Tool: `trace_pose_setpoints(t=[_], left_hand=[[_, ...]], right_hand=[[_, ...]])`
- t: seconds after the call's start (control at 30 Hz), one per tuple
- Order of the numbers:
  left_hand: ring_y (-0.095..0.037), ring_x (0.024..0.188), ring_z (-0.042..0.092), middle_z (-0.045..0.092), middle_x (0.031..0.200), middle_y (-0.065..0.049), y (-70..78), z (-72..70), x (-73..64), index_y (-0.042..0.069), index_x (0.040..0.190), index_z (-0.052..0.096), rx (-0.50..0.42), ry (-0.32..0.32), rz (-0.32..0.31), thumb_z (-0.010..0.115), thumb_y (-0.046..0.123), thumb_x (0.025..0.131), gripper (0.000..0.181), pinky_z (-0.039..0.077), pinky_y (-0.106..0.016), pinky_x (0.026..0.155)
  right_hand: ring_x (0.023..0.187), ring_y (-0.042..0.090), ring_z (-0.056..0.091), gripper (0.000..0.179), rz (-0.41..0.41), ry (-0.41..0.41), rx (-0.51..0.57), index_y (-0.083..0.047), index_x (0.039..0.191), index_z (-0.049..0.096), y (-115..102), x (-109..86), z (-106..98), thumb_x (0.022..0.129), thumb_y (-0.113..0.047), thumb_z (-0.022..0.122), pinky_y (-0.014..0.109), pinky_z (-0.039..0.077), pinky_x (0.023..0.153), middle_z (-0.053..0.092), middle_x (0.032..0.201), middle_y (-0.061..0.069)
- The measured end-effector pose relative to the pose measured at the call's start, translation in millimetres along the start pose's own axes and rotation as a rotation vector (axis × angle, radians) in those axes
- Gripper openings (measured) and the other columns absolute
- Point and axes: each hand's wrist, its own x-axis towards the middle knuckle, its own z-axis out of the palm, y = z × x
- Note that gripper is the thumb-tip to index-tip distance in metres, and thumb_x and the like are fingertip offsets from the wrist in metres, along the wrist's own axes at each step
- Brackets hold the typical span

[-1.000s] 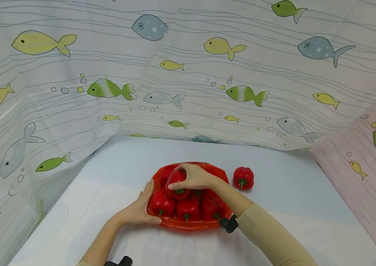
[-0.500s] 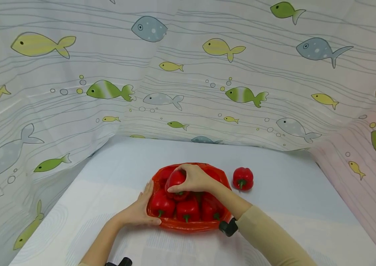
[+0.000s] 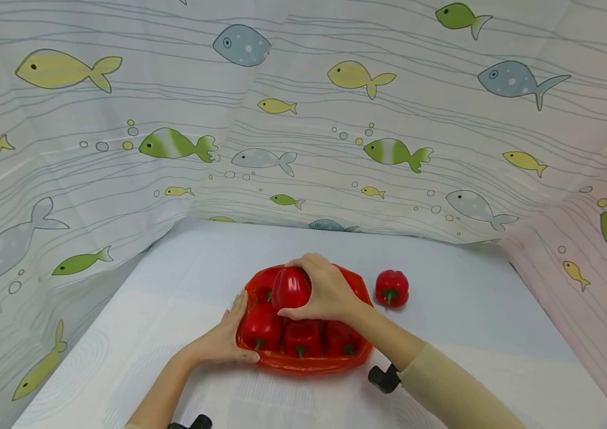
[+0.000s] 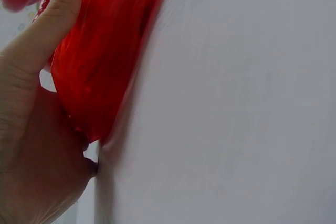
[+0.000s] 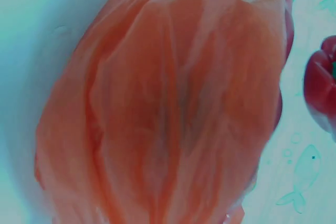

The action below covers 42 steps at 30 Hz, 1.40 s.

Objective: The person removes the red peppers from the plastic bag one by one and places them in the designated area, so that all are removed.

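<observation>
In the head view a red plastic bag (image 3: 309, 366) stands open on the table with several red bell peppers (image 3: 303, 338) inside. My right hand (image 3: 330, 293) grips one red bell pepper (image 3: 290, 289) by its sides, above the other peppers. Against the bag's left side rests my left hand (image 3: 220, 341), thumb along the front edge and fingers extended up the side. The left wrist view shows that hand (image 4: 31, 98) touching the shiny bag (image 4: 105, 51). The bag (image 5: 163, 103) fills much of the right wrist view, where the right hand's grip is hidden.
A single red bell pepper (image 3: 392, 289) lies on the white table (image 3: 443, 333), just right of the bag. A fish-patterned curtain (image 3: 303, 131) hangs behind the table and along both sides. Dark wrist cameras (image 3: 384, 378) are worn on both arms.
My right hand has lifted the bell pepper slightly, turning it so that its smooth side faces the head camera. The left hand stays against the bag.
</observation>
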Motion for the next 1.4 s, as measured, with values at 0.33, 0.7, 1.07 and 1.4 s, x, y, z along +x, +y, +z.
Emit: trace_pose_setpoints(t=[0.33,0.7,1.07,1.4], left_hand=[[-0.044,0.142,-0.014,-0.012,0.156,-0.027,-0.6,-1.2,1.4,-0.011,0.148,-0.008,-0.005,0.014,0.016,0.083,0.039,0.071,0.129,-0.003,-0.066,0.109],[-0.045,0.141,-0.014,-0.012,0.155,-0.029,-3.2,2.2,1.9,-0.012,0.147,-0.009,-0.009,0.011,0.03,0.084,0.038,0.07,0.13,-0.003,-0.067,0.108],[-0.045,0.141,-0.013,-0.012,0.155,-0.029,-2.9,0.7,1.9,-0.012,0.147,-0.009,0.004,0.014,0.022,0.084,0.038,0.07,0.131,-0.003,-0.067,0.108],[-0.046,0.141,-0.014,-0.011,0.155,-0.03,-3.3,1.9,1.6,-0.012,0.147,-0.009,0.0,0.023,0.034,0.084,0.037,0.07,0.13,-0.003,-0.067,0.108]], right_hand=[[0.103,0.013,0.053,0.081,-0.166,0.168,-0.036,-0.009,0.12,0.055,-6,-2.2,-25,0.058,-0.05,0.087,0.028,0.055,0.08,0.059,0.108,-0.001],[0.103,0.016,0.054,0.08,-0.207,0.2,-0.037,-0.008,0.121,0.054,-6,-8.7,-38,0.058,-0.043,0.089,0.03,0.056,0.079,0.06,0.11,0.001],[0.106,0.02,0.051,0.081,-0.194,0.213,-0.026,-0.004,0.122,0.053,1,-18.7,-62,0.057,-0.031,0.091,0.034,0.057,0.074,0.058,0.114,0.006],[0.111,0.022,0.048,0.08,-0.142,0.225,-0.04,-0.002,0.124,0.051,15,-32.8,-79,0.057,-0.025,0.089,0.039,0.057,0.076,0.056,0.118,0.007]])
